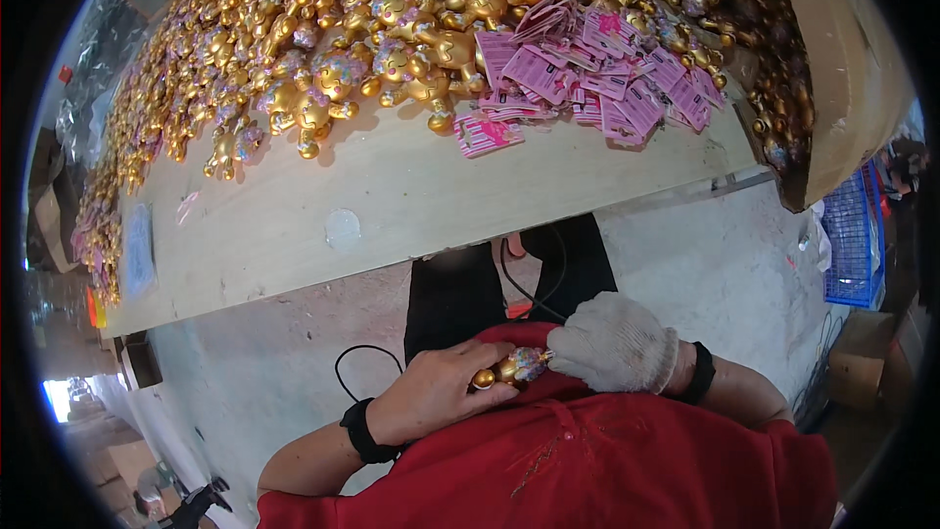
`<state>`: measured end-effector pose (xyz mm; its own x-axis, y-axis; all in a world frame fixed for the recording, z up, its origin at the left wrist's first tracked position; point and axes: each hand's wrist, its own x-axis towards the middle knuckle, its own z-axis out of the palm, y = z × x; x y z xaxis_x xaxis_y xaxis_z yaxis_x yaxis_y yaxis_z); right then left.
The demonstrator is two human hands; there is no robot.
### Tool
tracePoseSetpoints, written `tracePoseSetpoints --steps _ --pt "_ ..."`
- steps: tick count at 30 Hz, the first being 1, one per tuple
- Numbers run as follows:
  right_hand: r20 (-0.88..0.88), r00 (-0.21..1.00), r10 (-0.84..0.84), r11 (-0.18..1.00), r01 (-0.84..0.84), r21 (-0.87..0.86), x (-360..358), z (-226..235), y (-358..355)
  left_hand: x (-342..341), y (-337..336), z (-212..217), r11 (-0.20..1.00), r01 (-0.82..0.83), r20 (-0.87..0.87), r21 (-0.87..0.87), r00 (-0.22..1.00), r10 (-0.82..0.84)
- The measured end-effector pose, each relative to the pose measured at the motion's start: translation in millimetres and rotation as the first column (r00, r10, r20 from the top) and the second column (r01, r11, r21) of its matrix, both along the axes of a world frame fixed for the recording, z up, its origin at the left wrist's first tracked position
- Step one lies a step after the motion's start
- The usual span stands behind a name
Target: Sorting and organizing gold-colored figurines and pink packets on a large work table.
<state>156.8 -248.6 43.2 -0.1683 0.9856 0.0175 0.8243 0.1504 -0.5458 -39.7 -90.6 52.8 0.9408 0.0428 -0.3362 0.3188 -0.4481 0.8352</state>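
Close to my red shirt, my left hand (446,394) is bare and closed around a small gold doll figurine (529,363) with a glittery, pastel head. The figurine lies on its side, its round gold end towards my left palm. A whitish knit glove covers my right hand (615,341), whose fingers are pinched together at the figurine's head end. What those fingers grip is too small and covered to make out. Both hands are in front of my body, short of the table (264,235).
Many similar gold figurines (323,98) are heaped across the table's far side. Pink printed cards (627,88) lie piled at its near right part. A large cardboard box (847,59) stands at the right, with a blue plastic basket (854,240) beyond it. A black cable (367,351) hangs below.
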Motion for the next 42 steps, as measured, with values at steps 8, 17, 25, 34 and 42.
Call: tracePoseSetpoints --steps 8,17,25,34,42 --pt "-0.037 0.997 0.072 0.995 -0.075 -0.069 -0.7 -4.9 -3.4 -3.2 -6.2 -5.8 1.0 0.01 0.037 -0.002 0.999 -0.01" --pt "-0.194 0.981 0.026 0.998 -0.036 -0.047 -9.0 -28.7 -14.2 -9.9 -17.3 -15.0 0.996 0.009 0.077 0.091 0.997 -0.016" --pt "-0.433 0.894 -0.117 0.983 0.042 -0.18 -10.7 -36.9 -18.3 -11.5 -23.4 -18.7 0.983 0.009 0.105 0.181 0.994 -0.029" --pt "-0.434 0.891 0.134 0.991 -0.13 0.039 -4.2 -50.2 -19.3 -13.9 -26.8 -20.3 0.962 0.073 0.095 0.262 0.99 -0.101" --pt "-0.483 0.876 0.0 0.982 -0.091 -0.164 -6.9 -45.6 -15.8 -17.8 -32.3 -24.9 0.973 -0.054 0.137 0.223 0.99 0.024"
